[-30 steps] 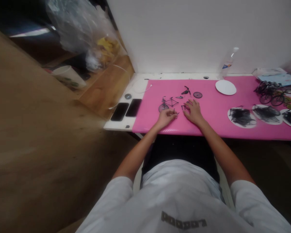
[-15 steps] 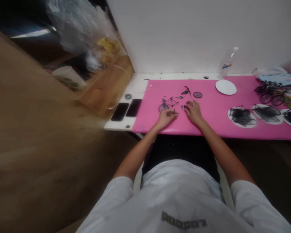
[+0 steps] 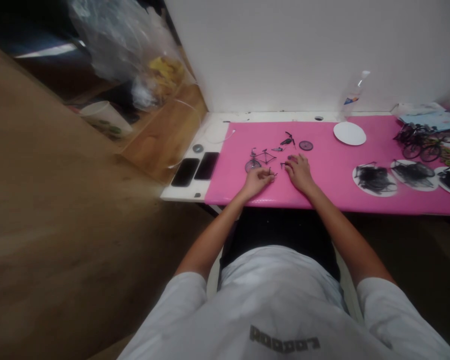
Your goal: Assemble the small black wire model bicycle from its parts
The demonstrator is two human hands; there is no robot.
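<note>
My left hand (image 3: pixel 258 182) rests low on the pink mat, its thumb and fingertips closed on a small dark bicycle part (image 3: pixel 272 173). To the right, my right hand (image 3: pixel 300 172) lies on the mat with fingers apart; its fingertips are by a small black piece (image 3: pixel 283 165) and a small round dark part (image 3: pixel 290 158). Just beyond my left hand is a miniature bicycle frame (image 3: pixel 266 157) with a wheel (image 3: pixel 252 165) at its left end. Farther back lie a black-and-green part (image 3: pixel 287 140), a small grey part (image 3: pixel 277 149) and a loose wheel (image 3: pixel 306 145).
Two dark phones (image 3: pixel 207 166) lie left on the white table. On the right are a white plate (image 3: pixel 349 134), several plates of black parts (image 3: pixel 375 180), and a cluster of miniature bicycles (image 3: pixel 420 142). A clear bottle (image 3: pixel 352 97) stands near the white wall (image 3: pixel 285 55).
Both hands hold nearly the same place and pose. The view has shifted very slightly; the parts on the mat have not visibly moved.
</note>
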